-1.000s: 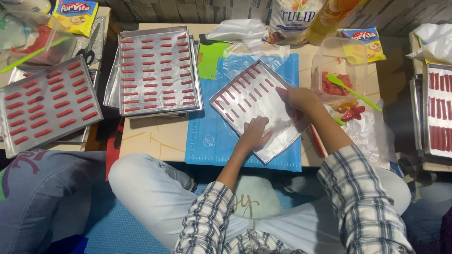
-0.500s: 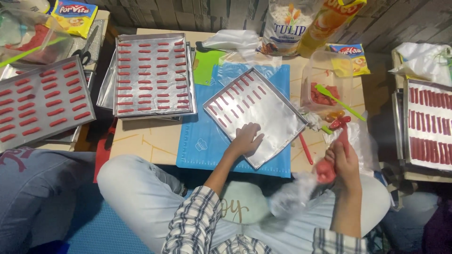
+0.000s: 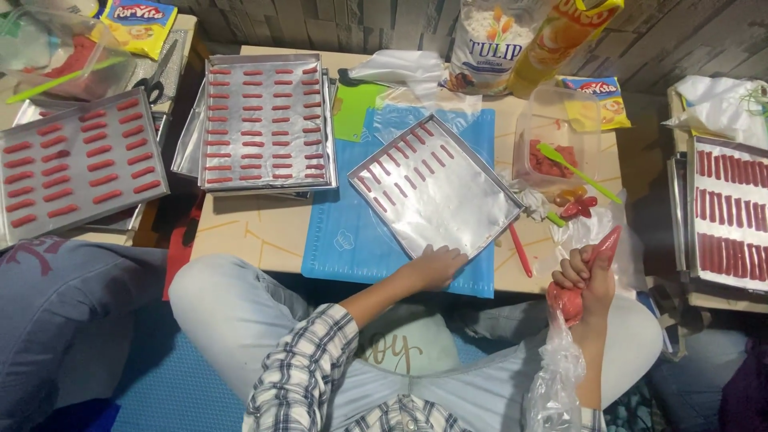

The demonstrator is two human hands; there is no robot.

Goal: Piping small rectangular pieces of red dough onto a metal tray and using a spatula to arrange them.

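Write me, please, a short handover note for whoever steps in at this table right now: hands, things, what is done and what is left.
Left hand rests flat on the near corner of the foil-lined tray, which lies tilted on the blue mat.
Right hand grips the piping bag of red dough, off the table's edge, tip up.
Done: two short rows of red strips at the tray's far end.
Left: most of the foil is bare.

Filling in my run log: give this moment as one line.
left hand: on tray edge | right hand: holding red piping bag | tray: partly filled
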